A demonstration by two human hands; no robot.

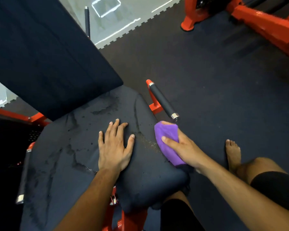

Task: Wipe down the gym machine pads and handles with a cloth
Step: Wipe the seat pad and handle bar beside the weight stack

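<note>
— Fingers point(169, 142) of our right hand point(182, 147) are curled round the purple cloth point(165, 140), thumb across the top, holding it bunched against the right edge of the seat pad point(83, 147). Where's our left?

— Our left hand point(114, 147) lies flat on the pad just beside it, fingers spread wide and holding nothing; it looks like a brace.

— Then we should probably open the cloth out a little, so more of it meets the vinyl, and draw long overlapping strokes across the seat. Those dark wet-looking streaks on the left half look untouched.

— Agreed, and we'd need to lift the left hand to reach under it. Just beyond the cloth sits the near handle point(162, 100), black grip with a chrome end; we'd wrap the cloth round that and twist along it.

— Farther back the backrest pad point(45, 52) rises over the seat. Its top runs out of view, so we can't judge its state.
</note>
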